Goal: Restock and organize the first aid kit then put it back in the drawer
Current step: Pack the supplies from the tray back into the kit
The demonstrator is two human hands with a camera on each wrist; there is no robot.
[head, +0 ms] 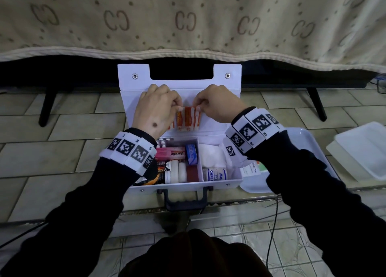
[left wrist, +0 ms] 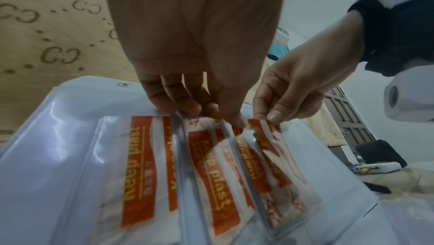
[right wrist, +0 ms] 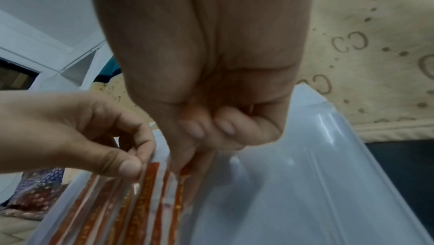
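Observation:
The white first aid kit [head: 188, 186] lies open on the tiled floor, its lid [head: 133, 84] leaning back toward the bed. Clear pockets in the lid hold orange-and-white plaster strips [head: 188, 118] [left wrist: 206, 165] [right wrist: 145, 202]. My left hand [head: 177, 108] [left wrist: 211, 115] [right wrist: 128, 167] pinches the top edge of a clear pocket. Close beside it, my right hand [head: 198, 107] [left wrist: 273, 118] [right wrist: 185, 158] pinches the top of the rightmost plaster strip, which sits partly in the pocket. The kit's tray holds a pink Bacidin box [head: 170, 153], a blue tape roll [head: 191, 153], white gauze [head: 213, 155] and a crepe bandage [head: 215, 174].
A pale tray [head: 302, 134] lies to the right of the kit, with an alcohol pad pack [head: 250, 169] on it. A white plastic container [head: 363, 149] sits further right. The blanket-covered bed [head: 188, 22] and its black legs [head: 47, 107] stand behind the lid. A cable [head: 271, 235] runs across the near floor.

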